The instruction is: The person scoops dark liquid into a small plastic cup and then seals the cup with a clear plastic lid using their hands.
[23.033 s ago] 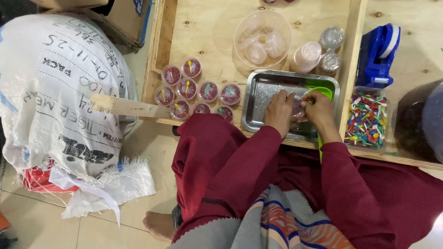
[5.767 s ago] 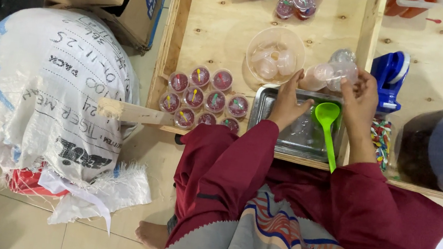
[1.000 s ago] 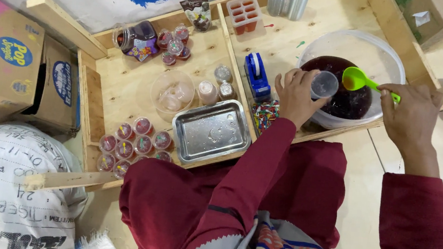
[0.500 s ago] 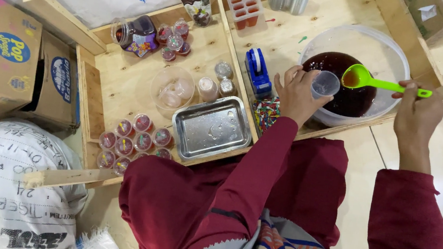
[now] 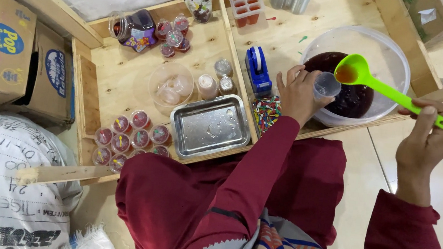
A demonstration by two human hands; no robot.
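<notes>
Pale glossy floor tiles (image 5: pixel 375 173) lay nearest me, and a low raw-plywood tray bench (image 5: pixel 206 62) ran beyond them. I noted the right hand (image 5: pixel 427 142) closed on the handle of a bright green plastic ladle (image 5: pixel 384 87), its bowl level and carrying amber-red liquid. The left hand (image 5: pixel 297 94) was wrapped around a small clear plastic cup (image 5: pixel 326 86), held upright just beside the ladle bowl, at the near rim of a large translucent round tub (image 5: pixel 398 61) of dark red liquid. In my judgement, clean filling called for the ladle lip directly over the cup mouth, both kept above the tub so drips fell back in, and a slow tilt. Left of that hand I recorded a clear box of multicoloured small spoons (image 5: pixel 266 113) and a dented rectangular steel tray (image 5: pixel 210 126), wet and shiny. Filled lidded red cups (image 5: pixel 127 136) stood grouped at the bench's left corner. Farther off stood a blue tape dispenser (image 5: pixel 257 70).
</notes>
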